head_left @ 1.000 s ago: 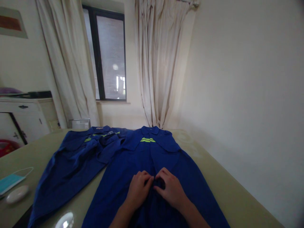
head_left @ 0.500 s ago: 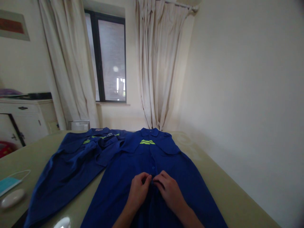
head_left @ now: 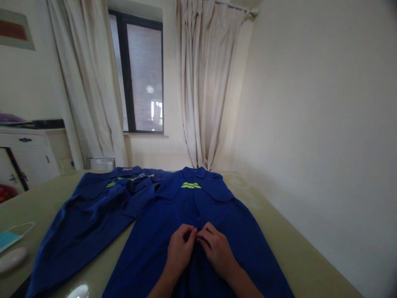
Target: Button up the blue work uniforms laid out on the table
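Note:
A blue work jacket point(head_left: 238, 231) with yellow-green stripes across its chest lies front up, its collar pointing away from me. On its front opening, my left hand point(head_left: 180, 244) pinches the cloth edge between thumb and fingers. Right beside it, my right hand point(head_left: 216, 247) pinches the other side of the opening, the fingertips of both hands almost meeting. Whatever button or buttonhole sits between the fingertips is hidden. To the left lies a second blue work jacket point(head_left: 77, 223), creased, its sleeve folded over its front.
The jackets lie on a pale green tabletop point(head_left: 297, 244). At the left edge are a blue face mask point(head_left: 9, 239) and a white oval object point(head_left: 13, 260). Another shiny white object point(head_left: 78, 291) is near the front. A wall point(head_left: 325, 124) borders the right side.
Both hands stay pinched at the jacket's opening, with fingertips slightly closer together. The cloth above them has bunched a little, and a button seen there earlier no longer shows. The view has shifted slightly.

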Demonstrator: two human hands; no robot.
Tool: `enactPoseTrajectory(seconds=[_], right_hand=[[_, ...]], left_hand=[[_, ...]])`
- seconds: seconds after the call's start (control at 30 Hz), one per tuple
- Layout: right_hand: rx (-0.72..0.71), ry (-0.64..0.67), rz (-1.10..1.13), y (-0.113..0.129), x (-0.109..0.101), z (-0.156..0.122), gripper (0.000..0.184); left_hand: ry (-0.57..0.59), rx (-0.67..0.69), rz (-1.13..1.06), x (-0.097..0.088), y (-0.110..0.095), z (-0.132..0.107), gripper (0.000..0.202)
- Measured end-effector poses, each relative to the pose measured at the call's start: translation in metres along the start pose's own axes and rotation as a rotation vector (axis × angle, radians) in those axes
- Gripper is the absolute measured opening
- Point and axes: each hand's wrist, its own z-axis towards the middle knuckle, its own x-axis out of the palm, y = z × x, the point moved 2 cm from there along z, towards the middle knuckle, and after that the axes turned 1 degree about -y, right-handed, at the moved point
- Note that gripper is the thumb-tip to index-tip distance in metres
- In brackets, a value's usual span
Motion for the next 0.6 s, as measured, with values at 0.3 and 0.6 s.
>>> enactPoseTrajectory(seconds=[0.3, 0.6], right_hand=[[0.152, -0.1, 0.005, -0.0025, 0.0035, -0.0018, 0.019], [0.199, -0.137, 0.113, -0.0076, -0.0017, 0.0029, 0.012]], left_hand=[[0.029, 0.094, -0.062, 0.0004, -0.0068, -0.0011, 0.031], [0.242, 0.139, -0.031, -0.0092, -0.0047, -0.0018, 0.029]])
